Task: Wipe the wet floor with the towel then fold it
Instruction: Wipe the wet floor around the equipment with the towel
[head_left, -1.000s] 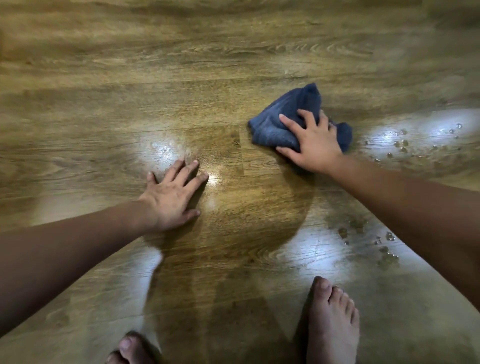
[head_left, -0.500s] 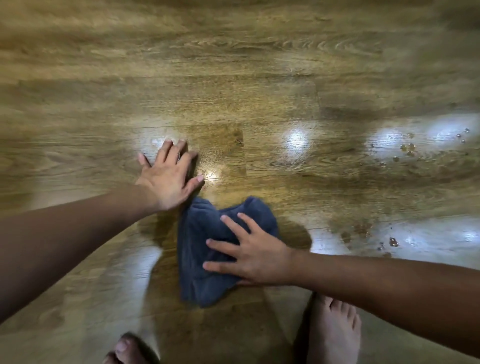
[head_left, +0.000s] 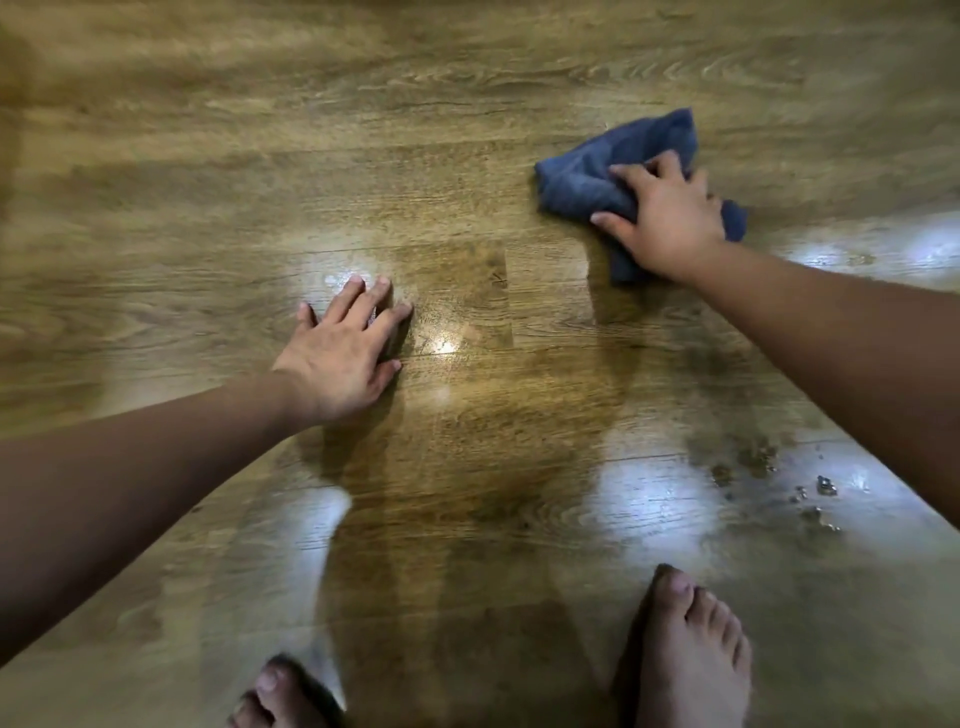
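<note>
A crumpled dark blue towel (head_left: 582, 179) lies bunched on the wooden floor (head_left: 467, 104) at the upper right. My right hand (head_left: 662, 218) presses down on it with spread fingers, covering its near half. My left hand (head_left: 343, 353) rests flat on the floor at centre left, fingers straight, holding nothing, well apart from the towel. Water droplets (head_left: 826, 486) and a dull wet smear (head_left: 748, 457) sit on the floor at the lower right, under my right forearm.
My bare right foot (head_left: 691, 649) and the toes of my left foot (head_left: 270, 696) stand at the bottom edge. Bright light reflections mark the glossy boards around the hands. More shiny wet patches show at the far right edge (head_left: 883, 254).
My right hand swept the towel from near my feet, beside the left hand, back out to the upper right. The left hand stayed planted on the floor.
</note>
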